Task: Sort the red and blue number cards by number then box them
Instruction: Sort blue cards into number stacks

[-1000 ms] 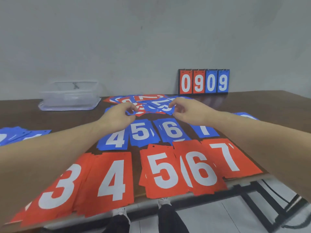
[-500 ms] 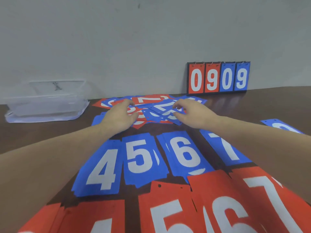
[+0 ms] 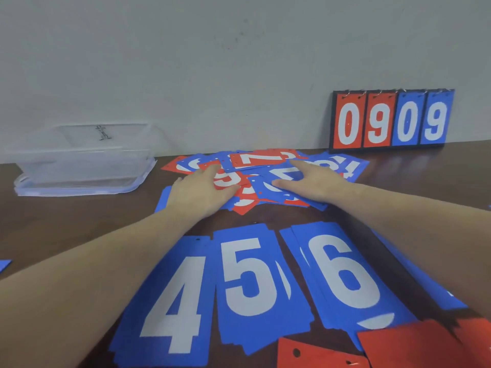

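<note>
A loose heap of mixed red and blue number cards [image 3: 261, 162] lies at the back of the brown table. My left hand [image 3: 200, 191] rests flat on its left side, fingers spread over a red card. My right hand [image 3: 312, 183] presses on a blue card at the heap's right, fingers apart. Neither hand has lifted a card. Nearer me lie sorted blue stacks: 4 [image 3: 170, 301], 5 [image 3: 255, 282], 6 [image 3: 342, 274]. My right forearm covers most of a blue stack [image 3: 425, 282] to the right of the 6. Red stacks' top edges [image 3: 398, 346] show at the bottom.
A clear plastic box [image 3: 82, 160] stands at the back left on its lid. A flip scoreboard reading 0909 [image 3: 393, 120] leans against the grey wall at the back right. A blue card corner [image 3: 4, 264] shows at the left edge.
The view has moved forward and closer to the heap. Both hands went from pinching cards in the heap to lying flatter and more spread on it.
</note>
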